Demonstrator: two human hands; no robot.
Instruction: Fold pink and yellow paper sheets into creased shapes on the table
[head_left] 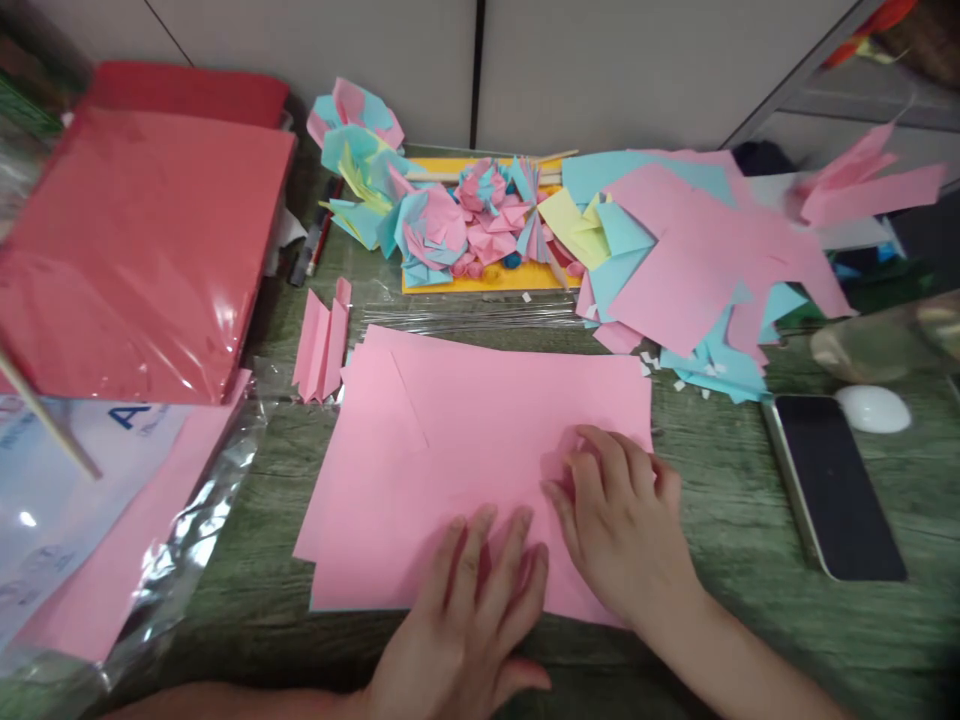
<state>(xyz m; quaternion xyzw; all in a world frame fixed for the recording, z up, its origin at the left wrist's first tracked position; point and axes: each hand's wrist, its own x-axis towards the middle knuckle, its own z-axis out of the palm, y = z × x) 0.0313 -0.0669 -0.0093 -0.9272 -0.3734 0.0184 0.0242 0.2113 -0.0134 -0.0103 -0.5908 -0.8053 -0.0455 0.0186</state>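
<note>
The left hand [465,615], fingers apart, probably steadies pink paper [495,420] at near side; whether right hand [626,515] pinches, I cannot tell.

Paper sheets [487,430] between plastic packet [82,520], left, and phone [840,485], right; wires [472,320] just behind.

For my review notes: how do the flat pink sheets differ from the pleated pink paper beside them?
The pink sheets lie flat; the pleated paper is folded into ridges. The sheets are much larger, the pleated paper narrow. The left hand rests on the sheets; neither hand touches the pleated paper. Both are pink.
</note>
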